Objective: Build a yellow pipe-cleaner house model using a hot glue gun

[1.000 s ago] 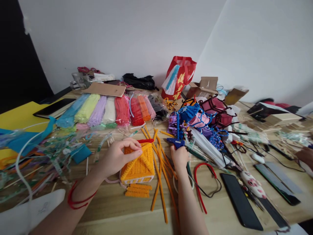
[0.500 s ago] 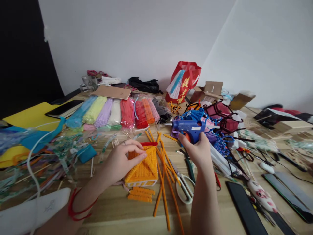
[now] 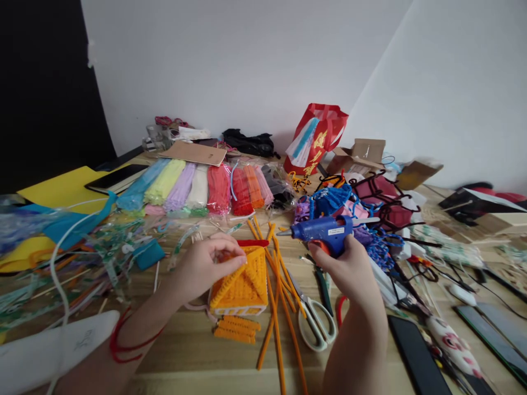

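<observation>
My right hand (image 3: 343, 263) is closed round the handle of a blue glue gun (image 3: 323, 230). Its nozzle points left and a pale glue stick juts from its back. My left hand (image 3: 214, 263) has thumb and fingertips pinched together at the roof of a small orange pipe-cleaner house (image 3: 242, 285) with a white-trimmed base. Whatever is between those fingertips is too small to make out. Behind the house lies a red strip (image 3: 253, 243). A short ridged orange piece (image 3: 236, 329) rests in front of it.
Loose orange pipe cleaners (image 3: 276, 307) and scissors (image 3: 317, 323) lie between my hands. Bundles of coloured pipe cleaners (image 3: 218, 189) line the back, near a red bag (image 3: 317, 137). A black phone (image 3: 415, 354) is at the right; a white cable (image 3: 55, 274) runs along the left.
The glue gun in my right hand has come slightly lower and nearer, its nozzle still leftward. My left fingertips have drawn closer together over the roof. The view has shifted a little.
</observation>
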Demonstrator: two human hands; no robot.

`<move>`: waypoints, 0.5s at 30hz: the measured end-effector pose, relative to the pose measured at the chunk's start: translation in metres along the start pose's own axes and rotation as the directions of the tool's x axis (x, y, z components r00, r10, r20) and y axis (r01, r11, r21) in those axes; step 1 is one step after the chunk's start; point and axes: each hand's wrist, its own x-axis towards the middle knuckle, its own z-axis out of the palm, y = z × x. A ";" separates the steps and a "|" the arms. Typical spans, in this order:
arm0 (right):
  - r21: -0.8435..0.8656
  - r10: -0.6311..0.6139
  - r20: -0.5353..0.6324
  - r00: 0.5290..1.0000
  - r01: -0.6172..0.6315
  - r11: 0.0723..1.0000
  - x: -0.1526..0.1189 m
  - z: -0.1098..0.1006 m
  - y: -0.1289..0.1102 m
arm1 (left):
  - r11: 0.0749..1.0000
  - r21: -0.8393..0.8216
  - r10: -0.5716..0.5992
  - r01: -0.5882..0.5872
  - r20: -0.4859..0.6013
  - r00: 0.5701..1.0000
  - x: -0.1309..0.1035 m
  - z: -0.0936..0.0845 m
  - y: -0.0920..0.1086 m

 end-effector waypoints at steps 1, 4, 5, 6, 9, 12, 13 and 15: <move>-0.039 -0.015 0.027 1.000 0.017 0.999 -0.001 0.000 0.001 | 0.998 -0.052 -0.045 0.045 -0.003 0.999 0.002 -0.004 -0.002; -0.158 -0.091 0.142 0.986 0.114 0.981 -0.003 0.006 -0.001 | 0.984 -0.142 -0.121 0.107 -0.089 0.989 0.005 -0.020 -0.005; -0.190 -0.113 0.176 0.978 0.147 0.971 -0.004 0.009 -0.002 | 0.983 -0.158 -0.114 0.094 -0.128 0.985 0.006 -0.025 -0.005; -0.217 -0.130 0.203 0.970 0.174 0.960 -0.004 0.012 -0.004 | 0.983 -0.166 -0.109 0.081 -0.163 0.981 0.006 -0.029 -0.006; -0.269 -0.155 0.259 0.953 0.225 0.936 -0.006 0.021 -0.009 | 0.984 -0.168 -0.099 0.065 -0.202 0.974 0.006 -0.036 -0.004; -0.285 -0.152 0.300 0.942 0.240 0.928 -0.006 0.025 -0.012 | 0.987 -0.144 -0.089 0.064 -0.176 0.980 0.006 -0.035 -0.001; -0.290 -0.143 0.309 0.940 0.236 0.927 -0.006 0.026 -0.012 | 0.989 -0.135 -0.084 0.061 -0.169 0.982 0.006 -0.034 0.000; -0.303 -0.119 0.317 0.941 0.219 0.927 -0.005 0.026 -0.011 | 0.991 -0.124 -0.076 0.056 -0.163 0.984 0.006 -0.033 0.001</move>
